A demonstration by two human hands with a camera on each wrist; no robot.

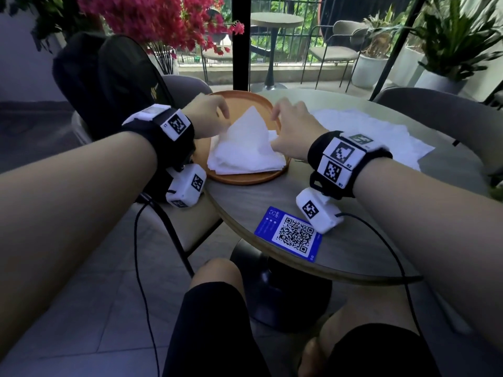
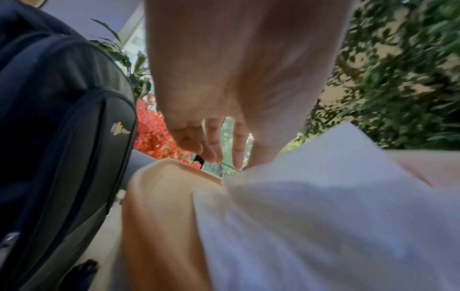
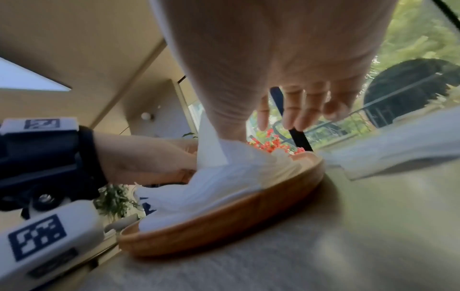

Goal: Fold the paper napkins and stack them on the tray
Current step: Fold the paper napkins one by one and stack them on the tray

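Filling the near left part of a round grey stone-look tabletop (image 1: 353,235), a round orange wooden tray (image 1: 239,104) carries a stack of folded white paper napkins (image 1: 245,161). Both hands meet over it: the left hand (image 1: 206,115) and right hand (image 1: 294,126) each pinch a side of the raised top napkin (image 1: 250,129). Unfolded white napkins (image 1: 367,129) lie spread to the right. A blue QR card (image 1: 291,232) sits near the front edge, a black backpack (image 1: 103,80) on the chair, pink flowers (image 1: 163,17) and balcony plants beyond.
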